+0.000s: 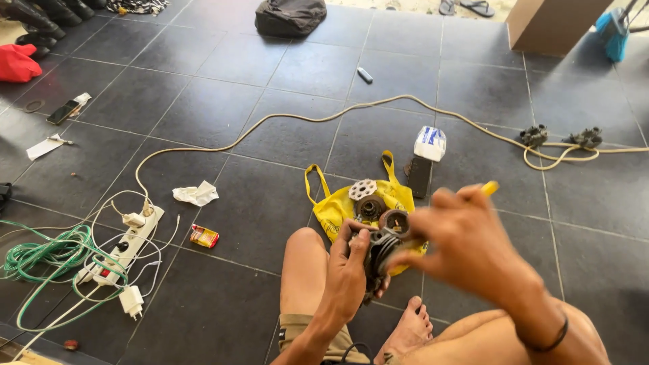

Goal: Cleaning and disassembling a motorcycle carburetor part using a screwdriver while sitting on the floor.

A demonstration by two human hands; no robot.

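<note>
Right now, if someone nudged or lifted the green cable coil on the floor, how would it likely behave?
The green cable would probably flop: it lies in loose, uneven loops. It looks thin, so likely light. It may snag, since white cords from the power strip cross through it, so pulling could drag the strip along the tiles.

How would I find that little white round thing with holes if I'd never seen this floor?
Start at the yellow bag spread flat on the dark tiled floor, just beyond the person's knee. At its upper middle lies the white disc, above a dark round metal part. It is the only white, hole-dotted piece there; its neighbours are dark and greasy.
</note>
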